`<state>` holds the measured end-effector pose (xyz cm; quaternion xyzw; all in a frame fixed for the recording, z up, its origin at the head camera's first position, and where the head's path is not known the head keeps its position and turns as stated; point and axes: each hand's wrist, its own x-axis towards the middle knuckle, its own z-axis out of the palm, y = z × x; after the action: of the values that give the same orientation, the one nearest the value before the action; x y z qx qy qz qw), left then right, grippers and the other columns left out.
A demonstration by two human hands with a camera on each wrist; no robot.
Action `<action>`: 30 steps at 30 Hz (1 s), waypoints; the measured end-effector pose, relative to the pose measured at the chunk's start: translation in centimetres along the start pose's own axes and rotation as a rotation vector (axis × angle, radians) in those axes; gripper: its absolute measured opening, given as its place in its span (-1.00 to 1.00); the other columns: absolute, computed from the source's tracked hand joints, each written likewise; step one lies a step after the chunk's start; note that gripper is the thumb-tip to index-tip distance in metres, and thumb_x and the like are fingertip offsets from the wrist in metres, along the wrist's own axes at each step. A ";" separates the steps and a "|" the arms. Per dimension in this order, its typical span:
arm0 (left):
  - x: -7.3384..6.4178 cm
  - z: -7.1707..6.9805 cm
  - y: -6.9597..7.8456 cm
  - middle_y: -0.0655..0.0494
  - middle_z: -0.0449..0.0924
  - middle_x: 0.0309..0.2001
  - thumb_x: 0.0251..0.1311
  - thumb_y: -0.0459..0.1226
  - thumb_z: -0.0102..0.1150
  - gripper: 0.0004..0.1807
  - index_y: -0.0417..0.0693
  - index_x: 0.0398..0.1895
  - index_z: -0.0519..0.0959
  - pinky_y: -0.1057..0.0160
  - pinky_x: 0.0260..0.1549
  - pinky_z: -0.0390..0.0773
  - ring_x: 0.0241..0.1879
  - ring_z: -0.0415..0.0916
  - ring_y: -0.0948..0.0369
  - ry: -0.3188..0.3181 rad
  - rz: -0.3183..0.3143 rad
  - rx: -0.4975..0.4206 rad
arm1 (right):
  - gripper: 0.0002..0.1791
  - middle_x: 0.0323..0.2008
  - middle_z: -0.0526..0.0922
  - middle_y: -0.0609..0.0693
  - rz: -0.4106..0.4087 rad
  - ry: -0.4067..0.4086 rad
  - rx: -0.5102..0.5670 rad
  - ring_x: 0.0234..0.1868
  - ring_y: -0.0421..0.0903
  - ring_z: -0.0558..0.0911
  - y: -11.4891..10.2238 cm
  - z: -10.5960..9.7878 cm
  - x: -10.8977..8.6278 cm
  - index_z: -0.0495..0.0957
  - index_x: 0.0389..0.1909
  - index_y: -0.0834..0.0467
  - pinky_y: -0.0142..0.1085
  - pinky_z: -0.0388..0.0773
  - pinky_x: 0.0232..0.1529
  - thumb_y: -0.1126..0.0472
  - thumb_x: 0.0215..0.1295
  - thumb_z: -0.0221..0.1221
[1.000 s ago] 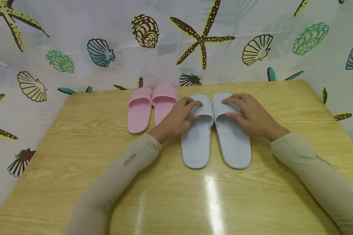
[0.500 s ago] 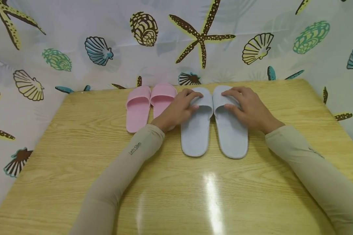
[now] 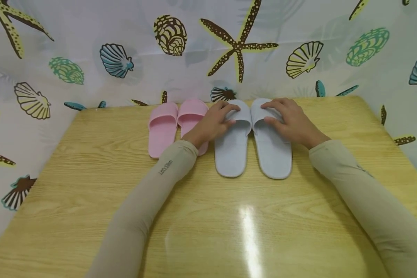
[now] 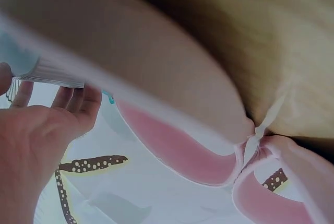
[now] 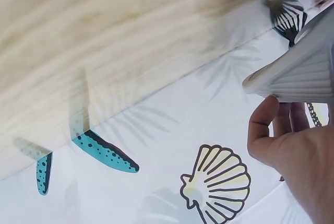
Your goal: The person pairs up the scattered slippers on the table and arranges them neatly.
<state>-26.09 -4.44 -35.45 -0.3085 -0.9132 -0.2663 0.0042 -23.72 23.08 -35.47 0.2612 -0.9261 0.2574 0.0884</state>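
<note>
Side by side on the wooden table stand two pale blue slippers with ribbed straps, toes toward the back wall: the left pale blue slipper and the right pale blue slipper. My left hand grips the strap of the left one, thumb by the foot opening and fingers over the top. The strap of the other is held the same way by my right hand. In the left wrist view, fingertips of the left hand touch the ribbed strap. The right wrist view has the right hand with bent fingers against its slipper.
A pair of smaller pink slippers lies just left of the blue pair, partly behind the left hand and forearm. A curtain printed with shells and starfish hangs along the table's back edge. Bare wooden tabletop spreads in front.
Both pale blue slippers have slid away from me toward the back edge, with both hands on their straps. Their toes now line up roughly with the pink pair, which stays in place.
</note>
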 end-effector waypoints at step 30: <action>1.9 0.0 -2.0 -0.16 0.31 0.33 0.46 -0.15 0.04 -0.55 0.03 0.36 0.36 0.06 0.39 0.29 0.30 0.36 -0.03 -0.050 -0.085 0.048 | -0.46 0.43 0.20 0.31 0.145 -0.231 0.054 0.47 0.33 0.15 1.6 0.7 4.1 0.30 0.40 0.07 0.25 0.04 0.45 -0.09 0.54 -0.05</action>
<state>-28.78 -4.74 -36.08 -0.2757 -0.9314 -0.2367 -0.0227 -28.06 22.12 -35.52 0.2239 -0.9393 0.2562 -0.0446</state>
